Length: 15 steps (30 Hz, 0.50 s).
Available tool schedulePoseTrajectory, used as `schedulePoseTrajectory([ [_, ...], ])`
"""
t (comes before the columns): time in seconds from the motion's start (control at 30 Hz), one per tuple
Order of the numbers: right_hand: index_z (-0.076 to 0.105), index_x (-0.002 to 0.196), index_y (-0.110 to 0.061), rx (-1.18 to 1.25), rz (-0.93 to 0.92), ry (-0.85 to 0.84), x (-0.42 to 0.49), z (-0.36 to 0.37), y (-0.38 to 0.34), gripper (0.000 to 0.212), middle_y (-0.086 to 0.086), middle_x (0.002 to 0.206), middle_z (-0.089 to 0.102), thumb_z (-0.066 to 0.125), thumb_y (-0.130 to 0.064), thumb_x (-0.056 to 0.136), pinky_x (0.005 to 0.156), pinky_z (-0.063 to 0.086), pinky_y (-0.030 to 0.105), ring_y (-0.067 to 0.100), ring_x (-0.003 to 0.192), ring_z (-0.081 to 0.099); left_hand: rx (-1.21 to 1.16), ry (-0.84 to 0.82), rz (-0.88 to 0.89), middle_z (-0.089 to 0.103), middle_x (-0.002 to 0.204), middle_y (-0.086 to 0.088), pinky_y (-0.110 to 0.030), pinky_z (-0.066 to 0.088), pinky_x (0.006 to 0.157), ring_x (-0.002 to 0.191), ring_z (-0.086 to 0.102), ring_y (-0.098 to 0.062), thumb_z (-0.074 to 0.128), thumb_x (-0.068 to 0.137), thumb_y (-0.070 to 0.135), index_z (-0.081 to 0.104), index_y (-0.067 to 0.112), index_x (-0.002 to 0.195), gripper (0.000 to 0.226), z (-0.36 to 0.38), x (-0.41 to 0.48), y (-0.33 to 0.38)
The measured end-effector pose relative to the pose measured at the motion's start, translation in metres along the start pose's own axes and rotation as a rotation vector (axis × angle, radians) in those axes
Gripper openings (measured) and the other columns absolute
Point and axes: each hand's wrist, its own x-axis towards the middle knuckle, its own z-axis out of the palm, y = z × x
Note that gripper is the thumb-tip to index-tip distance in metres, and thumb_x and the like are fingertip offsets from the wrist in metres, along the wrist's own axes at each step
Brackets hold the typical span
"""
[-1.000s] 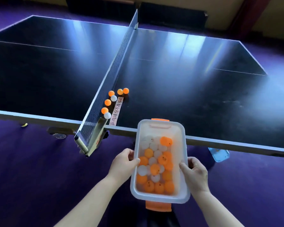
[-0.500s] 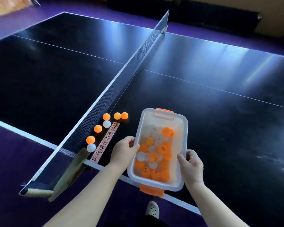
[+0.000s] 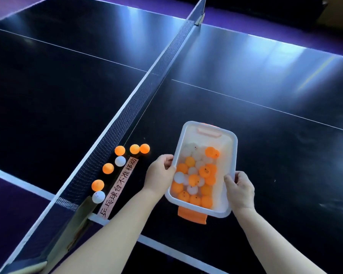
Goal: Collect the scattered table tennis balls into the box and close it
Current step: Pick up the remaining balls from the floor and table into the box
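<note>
A translucent white box [image 3: 231, 147] with orange latches at both short ends is held over the near right half of the table. It has no lid on and holds several orange and white balls. My left hand [image 3: 159, 173] grips its left long rim and my right hand [image 3: 239, 187] grips its right long rim. Several loose balls lie on the table beside the net: orange ones [image 3: 140, 148] [image 3: 108, 168] [image 3: 97, 185] and white ones [image 3: 120, 160] [image 3: 98, 196]. They are left of the box, apart from it.
The black table tennis table [image 3: 246, 95] fills the view, with white lines. Its net [image 3: 127, 103] runs from near left to far right. A paper strip with printed characters [image 3: 119, 186] is stuck by the net post [image 3: 81, 216]. Purple floor surrounds the table.
The box, in both hands, has moved forward from over the table's edge to over its surface. My view has come closer to the table and tilted down, so the loose balls look nearer.
</note>
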Motion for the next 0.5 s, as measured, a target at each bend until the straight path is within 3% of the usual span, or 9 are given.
schedulePoseTrajectory([
  [0.07, 0.055, 0.092, -0.014, -0.078, 0.066, 0.037, 0.001, 0.002, -0.005, 0.009, -0.004, 0.084, 0.059, 0.053, -0.022, 0.088, 0.056, 0.040, 0.027, 0.018, 0.076, 0.055, 0.006, -0.082, 0.001, 0.065, 0.102, 0.010, -0.022, 0.053, 0.080, 0.096, 0.061, -0.005, 0.060, 0.090, 0.021, 0.059, 0.022, 0.116, 0.027, -0.005, 0.009, 0.001],
  [0.13, 0.046, 0.123, -0.012, -0.248, 0.062, 0.143, 0.001, 0.006, -0.011, 0.043, 0.001, 0.117, 0.055, 0.057, -0.027, 0.084, 0.080, 0.045, 0.036, 0.024, 0.105, 0.052, 0.023, -0.144, 0.020, 0.064, 0.102, 0.011, -0.016, 0.049, 0.080, 0.098, 0.060, -0.004, 0.059, 0.090, 0.017, 0.059, 0.023, 0.116, 0.027, -0.015, 0.013, -0.003],
  [0.17, 0.038, 0.133, -0.010, -0.316, 0.018, 0.225, 0.001, 0.010, -0.017, 0.060, 0.006, 0.133, 0.045, 0.057, -0.031, 0.080, 0.096, 0.038, 0.041, 0.028, 0.121, 0.041, 0.034, -0.142, 0.026, 0.064, 0.103, 0.011, -0.015, 0.047, 0.081, 0.099, 0.059, -0.004, 0.058, 0.090, 0.015, 0.060, 0.023, 0.116, 0.027, -0.022, 0.014, -0.007],
  [0.23, 0.031, 0.137, -0.008, -0.380, -0.180, 0.316, -0.006, 0.025, -0.040, 0.072, 0.010, 0.144, 0.029, 0.052, -0.034, 0.073, 0.109, 0.021, 0.043, 0.026, 0.132, 0.022, 0.060, -0.077, 0.012, 0.063, 0.102, 0.012, -0.016, 0.046, 0.083, 0.099, 0.058, -0.003, 0.058, 0.089, 0.014, 0.061, 0.026, 0.113, 0.027, -0.044, 0.015, -0.024],
  [0.3, 0.038, 0.134, -0.011, -0.378, -0.385, 0.234, -0.011, 0.051, -0.072, 0.060, 0.007, 0.144, 0.029, 0.054, -0.027, 0.079, 0.108, 0.025, 0.035, 0.024, 0.131, 0.025, 0.132, 0.040, -0.019, 0.062, 0.101, 0.014, -0.021, 0.049, 0.083, 0.096, 0.058, -0.004, 0.059, 0.087, 0.015, 0.062, 0.026, 0.110, 0.026, -0.070, 0.015, -0.047],
  [0.37, 0.051, 0.123, -0.015, -0.258, -0.509, 0.053, -0.011, 0.087, -0.100, 0.041, -0.002, 0.135, 0.038, 0.058, -0.011, 0.083, 0.093, 0.038, 0.025, 0.025, 0.120, 0.044, 0.312, 0.159, -0.029, 0.060, 0.104, 0.009, -0.024, 0.049, 0.080, 0.096, 0.057, -0.010, 0.062, 0.085, 0.012, 0.063, 0.020, 0.111, 0.027, -0.094, 0.009, -0.072],
  [0.43, 0.062, 0.106, -0.014, -0.160, -0.645, -0.076, -0.006, 0.128, -0.117, 0.027, -0.007, 0.119, 0.046, 0.057, -0.002, 0.082, 0.082, 0.048, 0.028, 0.025, 0.100, 0.056, 0.539, 0.238, 0.020, 0.061, 0.102, 0.000, -0.032, 0.052, 0.075, 0.095, 0.059, -0.020, 0.071, 0.078, 0.010, 0.065, 0.014, 0.106, 0.028, -0.114, 0.001, -0.096],
  [0.5, 0.064, 0.099, -0.012, -0.228, -0.719, -0.192, 0.002, 0.169, -0.129, 0.022, -0.004, 0.109, 0.053, 0.056, -0.002, 0.082, 0.078, 0.052, 0.031, 0.020, 0.096, 0.057, 0.667, 0.264, 0.042, 0.063, 0.096, -0.005, -0.036, 0.056, 0.070, 0.090, 0.062, -0.026, 0.081, 0.067, 0.007, 0.068, 0.010, 0.098, 0.034, -0.128, -0.005, -0.118],
])
